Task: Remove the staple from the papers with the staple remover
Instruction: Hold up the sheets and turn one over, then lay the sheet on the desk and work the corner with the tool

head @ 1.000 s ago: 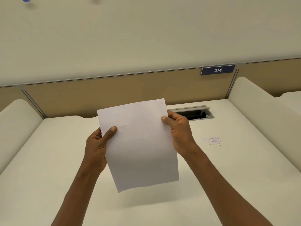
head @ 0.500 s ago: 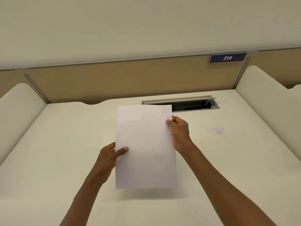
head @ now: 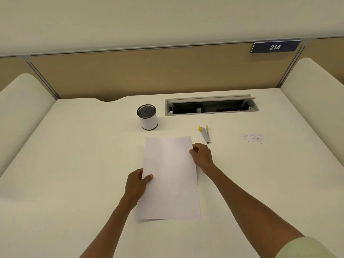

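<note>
White stapled papers point(head: 170, 175) lie low over the cream desk point(head: 74, 164) in front of me, long side running away from me. A faint staple mark point(head: 189, 140) shows near their far right corner. My left hand point(head: 136, 182) pinches the left edge, thumb on top. My right hand point(head: 202, 155) pinches the right edge near the far corner. The staple remover point(head: 205, 134), grey metal with yellow tips, lies on the desk just beyond my right hand, untouched.
A mesh pen cup point(head: 147, 117) with a white band stands beyond the papers on the left. An open cable hatch point(head: 211, 106) is set into the desk at the back. A scatter of small staple bits point(head: 252, 137) lies to the right. Padded dividers flank the desk.
Both hands have lowered the papers from upright in front of me down to the desk and squared them. The pen cup and staple remover have come into view.
</note>
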`<act>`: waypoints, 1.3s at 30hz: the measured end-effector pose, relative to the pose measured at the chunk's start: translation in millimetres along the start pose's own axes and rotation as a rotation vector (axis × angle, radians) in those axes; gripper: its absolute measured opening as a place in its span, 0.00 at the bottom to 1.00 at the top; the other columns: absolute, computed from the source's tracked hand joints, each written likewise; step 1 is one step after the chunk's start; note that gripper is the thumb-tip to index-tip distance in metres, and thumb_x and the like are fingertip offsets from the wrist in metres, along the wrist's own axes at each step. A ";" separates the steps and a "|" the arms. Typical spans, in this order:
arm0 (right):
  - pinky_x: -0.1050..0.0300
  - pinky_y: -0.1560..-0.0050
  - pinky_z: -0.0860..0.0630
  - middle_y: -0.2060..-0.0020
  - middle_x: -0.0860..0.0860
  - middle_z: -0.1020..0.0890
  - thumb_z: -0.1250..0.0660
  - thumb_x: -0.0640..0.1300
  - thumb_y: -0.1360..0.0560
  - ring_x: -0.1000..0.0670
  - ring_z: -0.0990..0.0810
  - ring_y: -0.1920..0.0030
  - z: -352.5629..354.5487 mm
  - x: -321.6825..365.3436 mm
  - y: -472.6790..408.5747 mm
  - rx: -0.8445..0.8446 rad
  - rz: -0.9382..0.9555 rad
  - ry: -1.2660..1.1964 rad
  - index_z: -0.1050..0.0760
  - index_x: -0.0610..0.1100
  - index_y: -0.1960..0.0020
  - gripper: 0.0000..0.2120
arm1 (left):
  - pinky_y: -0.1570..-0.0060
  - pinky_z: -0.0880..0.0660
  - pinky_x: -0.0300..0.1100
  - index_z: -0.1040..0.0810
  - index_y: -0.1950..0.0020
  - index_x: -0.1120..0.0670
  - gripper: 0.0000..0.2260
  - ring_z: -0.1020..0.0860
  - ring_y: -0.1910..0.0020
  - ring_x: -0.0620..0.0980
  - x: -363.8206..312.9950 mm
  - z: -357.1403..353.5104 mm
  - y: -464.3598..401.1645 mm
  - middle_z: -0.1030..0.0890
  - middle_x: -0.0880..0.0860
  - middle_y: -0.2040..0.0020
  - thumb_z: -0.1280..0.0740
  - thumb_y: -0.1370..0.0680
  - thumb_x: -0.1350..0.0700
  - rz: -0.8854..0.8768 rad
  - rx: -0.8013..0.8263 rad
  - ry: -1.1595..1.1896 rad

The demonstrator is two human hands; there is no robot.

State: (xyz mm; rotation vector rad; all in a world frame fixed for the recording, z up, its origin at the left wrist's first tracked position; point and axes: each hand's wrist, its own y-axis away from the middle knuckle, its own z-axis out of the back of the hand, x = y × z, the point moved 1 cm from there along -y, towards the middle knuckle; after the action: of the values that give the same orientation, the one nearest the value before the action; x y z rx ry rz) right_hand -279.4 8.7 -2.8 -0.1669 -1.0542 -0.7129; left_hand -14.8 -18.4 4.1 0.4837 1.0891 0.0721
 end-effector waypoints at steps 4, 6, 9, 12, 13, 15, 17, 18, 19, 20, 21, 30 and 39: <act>0.55 0.55 0.24 0.60 0.46 0.17 0.33 0.36 0.27 0.46 0.20 0.56 -2.8 -12.0 -3.1 0.018 -0.004 0.081 0.20 0.39 0.52 0.06 | 0.60 0.25 0.41 0.17 0.49 0.55 0.05 0.17 0.54 0.53 5.6 -11.8 4.3 0.15 0.49 0.54 0.28 0.24 0.58 -0.024 -0.007 -0.150; 0.54 0.53 0.23 0.58 0.46 0.16 0.32 0.36 0.28 0.46 0.19 0.54 -2.2 -17.1 -4.2 0.003 -0.012 0.090 0.20 0.40 0.51 0.07 | 0.56 0.25 0.44 0.18 0.47 0.56 0.08 0.18 0.51 0.55 10.0 -14.7 3.2 0.16 0.49 0.53 0.27 0.24 0.58 -0.036 -0.004 -0.217; 0.53 0.53 0.23 0.58 0.46 0.17 0.32 0.35 0.29 0.44 0.20 0.53 -1.0 -26.6 -7.7 -0.008 -0.026 0.111 0.21 0.39 0.52 0.07 | 0.48 0.27 0.47 0.22 0.42 0.59 0.14 0.21 0.45 0.58 13.2 -20.9 1.6 0.19 0.53 0.49 0.27 0.24 0.55 -0.068 -0.019 -0.362; 0.53 0.53 0.26 0.59 0.43 0.19 0.31 0.35 0.30 0.42 0.21 0.53 -1.1 -35.6 -13.0 -0.032 -0.017 0.135 0.22 0.36 0.51 0.08 | 0.36 0.31 0.54 0.37 0.27 0.64 0.33 0.32 0.32 0.64 11.9 -29.1 2.4 0.30 0.62 0.33 0.27 0.24 0.49 -0.017 -0.082 -0.591; 0.54 0.52 0.28 0.57 0.42 0.19 0.31 0.36 0.29 0.43 0.22 0.51 -0.7 -37.7 -14.3 -0.038 -0.016 0.144 0.22 0.36 0.48 0.09 | 0.34 0.33 0.55 0.44 0.23 0.65 0.39 0.37 0.29 0.65 9.9 -31.6 3.6 0.36 0.63 0.28 0.27 0.24 0.48 -0.018 -0.106 -0.625; 0.56 0.48 0.29 0.52 0.42 0.19 0.33 0.37 0.26 0.44 0.22 0.48 2.0 -40.0 -16.1 -0.071 0.004 0.160 0.22 0.37 0.44 0.12 | 0.31 0.35 0.56 0.50 0.20 0.63 0.43 0.41 0.26 0.64 5.0 -36.8 3.2 0.41 0.63 0.24 0.28 0.23 0.49 -0.119 -0.130 -0.628; 0.55 0.48 0.27 0.51 0.41 0.19 0.36 0.34 0.25 0.43 0.21 0.48 9.9 -41.0 -18.6 -0.151 0.056 0.154 0.21 0.36 0.45 0.10 | 0.28 0.37 0.53 0.47 0.20 0.62 0.40 0.42 0.24 0.62 1.6 -44.9 -3.2 0.41 0.62 0.23 0.28 0.23 0.52 -0.281 -0.098 -0.630; 0.54 0.49 0.26 0.52 0.41 0.19 0.37 0.33 0.25 0.43 0.20 0.49 15.6 -41.7 -21.6 -0.196 0.089 0.151 0.21 0.37 0.46 0.10 | 0.27 0.38 0.51 0.45 0.20 0.62 0.37 0.42 0.23 0.60 -1.2 -49.4 -6.3 0.40 0.61 0.22 0.29 0.22 0.53 -0.345 -0.066 -0.631; 0.55 0.50 0.26 0.53 0.41 0.19 0.38 0.32 0.25 0.42 0.20 0.50 22.2 -42.1 -25.3 -0.230 0.119 0.159 0.20 0.37 0.47 0.11 | 0.27 0.38 0.49 0.44 0.20 0.61 0.36 0.41 0.23 0.58 -4.9 -54.5 -9.5 0.40 0.59 0.22 0.30 0.22 0.53 -0.398 -0.035 -0.629; 0.56 0.51 0.27 0.54 0.41 0.20 0.39 0.31 0.25 0.42 0.20 0.51 29.1 -42.1 -30.0 -0.251 0.152 0.182 0.20 0.37 0.48 0.11 | 0.27 0.37 0.47 0.42 0.20 0.59 0.34 0.40 0.22 0.56 -8.0 -60.2 -13.2 0.39 0.57 0.21 0.30 0.21 0.53 -0.452 -0.005 -0.630; 0.56 0.52 0.27 0.54 0.41 0.20 0.39 0.31 0.25 0.42 0.21 0.52 35.8 -42.1 -35.9 -0.262 0.188 0.212 0.20 0.37 0.48 0.11 | 0.28 0.36 0.46 0.41 0.20 0.57 0.33 0.40 0.22 0.53 -11.3 -66.7 -16.9 0.38 0.54 0.21 0.31 0.21 0.53 -0.510 0.027 -0.638; 0.44 0.50 0.23 0.29 0.43 0.32 0.35 0.27 0.28 0.39 0.29 0.37 67.2 -21.7 -90.9 0.071 0.620 0.869 0.29 0.48 0.30 0.29 | 0.27 0.34 0.50 0.33 0.22 0.53 0.29 0.35 0.24 0.53 -22.4 -113.6 -57.7 0.33 0.53 0.22 0.39 0.20 0.41 -0.827 0.163 -0.756; 0.46 0.50 0.26 0.26 0.44 0.34 0.32 0.30 0.29 0.40 0.30 0.35 62.9 -17.5 -114.8 0.256 0.789 1.109 0.21 0.43 0.44 0.16 | 0.21 0.54 0.50 0.39 0.20 0.47 0.33 0.52 0.18 0.51 -3.4 -128.2 -71.8 0.49 0.52 0.17 0.45 0.21 0.33 -0.774 0.170 -0.805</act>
State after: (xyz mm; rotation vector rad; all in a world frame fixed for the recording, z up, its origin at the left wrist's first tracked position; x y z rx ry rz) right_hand -400.8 -42.9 -8.9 0.0519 0.0399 0.1072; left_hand -140.0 -39.7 -70.1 0.1741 0.4236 -0.8372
